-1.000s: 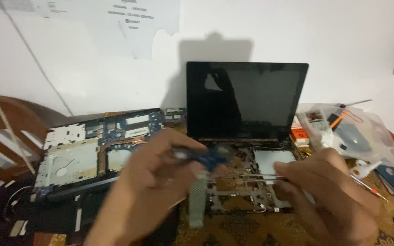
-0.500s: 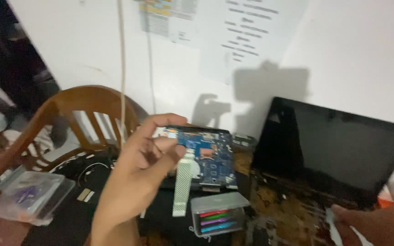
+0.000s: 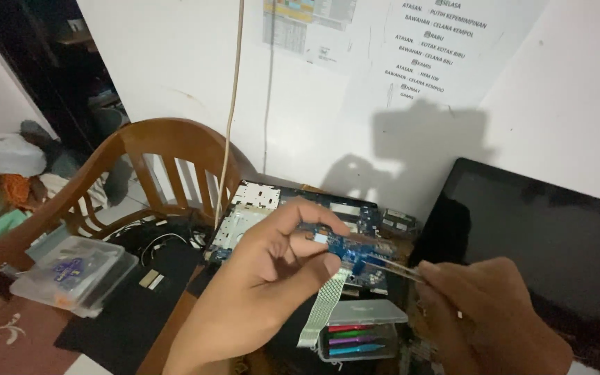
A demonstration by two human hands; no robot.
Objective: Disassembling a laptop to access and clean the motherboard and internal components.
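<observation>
Blue board [image 3: 338, 244] up in the left hand [image 3: 262, 278], tweezers [image 3: 394, 267] on it from the right hand [image 3: 484, 312].
Left grip clamped on the board's end, above the worktop, its pale ribbon cable [image 3: 322, 309] dangling; right grip closed on the tweezers, tips touching the board's right end. Below sits a clear case [image 3: 355, 330] of coloured tools, the laptop screen [image 3: 543, 236] at right, a wooden chair [image 3: 154, 163] at left.

- The small circuit board [image 3: 338, 244] is pinched in the left hand [image 3: 265, 278], above the case of screwdriver bits [image 3: 359, 330].
- A ribbon cable [image 3: 321, 309] hangs from the board.
- The right hand [image 3: 484, 312] holds tweezers [image 3: 397, 267] to the board's right end.
- Behind lies the laptop base [image 3: 258, 208]; the laptop screen [image 3: 543, 236] stands right, the wooden chair [image 3: 154, 160] left.
- A plastic container [image 3: 74, 274] sits far left.
</observation>
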